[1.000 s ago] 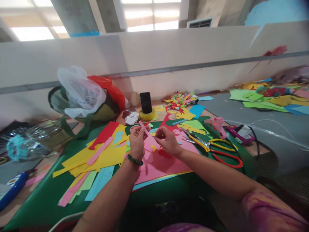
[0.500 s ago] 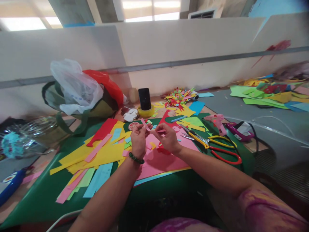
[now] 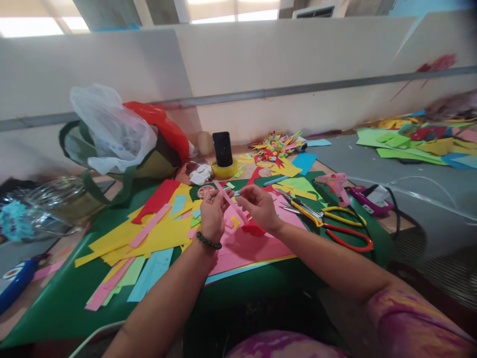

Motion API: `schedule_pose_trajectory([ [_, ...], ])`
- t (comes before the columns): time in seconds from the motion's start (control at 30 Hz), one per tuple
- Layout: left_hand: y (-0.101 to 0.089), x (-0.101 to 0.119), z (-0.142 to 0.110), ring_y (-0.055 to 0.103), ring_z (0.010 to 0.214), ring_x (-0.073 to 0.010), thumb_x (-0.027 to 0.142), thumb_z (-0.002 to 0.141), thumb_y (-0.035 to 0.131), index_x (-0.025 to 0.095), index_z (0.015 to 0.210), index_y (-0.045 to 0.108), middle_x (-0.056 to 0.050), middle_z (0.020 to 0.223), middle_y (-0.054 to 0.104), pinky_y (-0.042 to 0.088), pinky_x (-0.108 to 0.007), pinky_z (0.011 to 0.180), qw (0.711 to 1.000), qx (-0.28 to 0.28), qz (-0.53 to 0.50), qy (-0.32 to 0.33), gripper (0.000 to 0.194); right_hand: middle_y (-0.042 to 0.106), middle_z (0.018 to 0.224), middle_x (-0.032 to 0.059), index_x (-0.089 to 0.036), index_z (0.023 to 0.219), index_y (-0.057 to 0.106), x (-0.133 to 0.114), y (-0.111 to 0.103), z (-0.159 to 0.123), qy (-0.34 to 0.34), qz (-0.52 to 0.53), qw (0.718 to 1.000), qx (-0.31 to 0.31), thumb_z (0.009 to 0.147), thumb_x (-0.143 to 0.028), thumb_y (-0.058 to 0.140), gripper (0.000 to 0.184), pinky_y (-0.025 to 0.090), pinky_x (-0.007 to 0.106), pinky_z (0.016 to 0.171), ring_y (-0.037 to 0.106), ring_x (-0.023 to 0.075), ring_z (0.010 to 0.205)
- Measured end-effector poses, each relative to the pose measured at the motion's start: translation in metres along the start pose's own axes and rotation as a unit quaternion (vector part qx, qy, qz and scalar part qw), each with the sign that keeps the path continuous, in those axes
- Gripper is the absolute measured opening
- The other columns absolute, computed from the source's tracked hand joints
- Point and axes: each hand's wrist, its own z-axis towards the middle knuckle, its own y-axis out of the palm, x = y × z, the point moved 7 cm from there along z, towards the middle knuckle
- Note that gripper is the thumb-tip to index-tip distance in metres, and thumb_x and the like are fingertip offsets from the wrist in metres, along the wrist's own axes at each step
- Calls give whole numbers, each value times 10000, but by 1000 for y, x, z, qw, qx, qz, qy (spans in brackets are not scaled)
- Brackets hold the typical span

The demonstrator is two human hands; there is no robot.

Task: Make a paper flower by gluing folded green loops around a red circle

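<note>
Pink paper strip point(image 3: 233, 204), at the centre of the frame: from here it looks light, thin, easily creased, best taken gently by its edges. The left hand point(image 3: 213, 216) pinches it; whether the right hand's point(image 3: 260, 209) curled fingers grip too, I can't tell.

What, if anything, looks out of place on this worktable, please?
The black phone stands upright at the yellow roll, which looks like an oddly makeshift stand. Nothing looks clearly spilled or damaged.

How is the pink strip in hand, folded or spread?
Spread: the pink strip runs nearly straight through the left hand, no fold visible.
</note>
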Motion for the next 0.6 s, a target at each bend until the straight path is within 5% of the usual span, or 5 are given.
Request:
schedule_pose_trajectory([
  [0.17, -13, 3, 10, 720, 847, -155, 128, 779, 623, 185, 806, 536, -26, 800, 732, 527, -260, 790, 998, 37, -46, -30, 107, 616, 772, 8, -219, 863, 568, -4, -8, 2, -81, -128, 988, 6, 803, -405, 617, 202, 494, 280, 646, 582, 137, 680],
  [0.33, -11, 9, 7, 712, 929, -165, 154, 778, 652, 189, 772, 517, -32, 848, 736, 514, -281, 862, 998, 31, -57, 3, 139, 547, 573, -87, -231, 886, 485, 20, 18, -7, 52, -88, 988, -112, 609, -435, 806, 471, 419, 236, 474, 517, 112, 485],
  [0.47, -6, 9, -1, 715, 932, -165, 138, 807, 629, 198, 789, 490, -29, 850, 747, 511, -290, 872, 995, 29, -97, 24, 153, 603, 583, -42, -210, 740, 473, 30, 25, -13, 165, 15, 983, -81, 622, -538, 774, 461, 462, 241, 476, 571, 118, 496],
  [0.6, -1, 6, -5, 716, 868, -142, 130, 783, 656, 198, 787, 482, -25, 831, 747, 511, -229, 764, 993, 17, -114, 9, 186, 647, 633, -12, -184, 722, 551, 31, 12, -5, 172, 100, 980, -2, 584, -537, 793, 449, 508, 256, 570, 594, 107, 554],
])
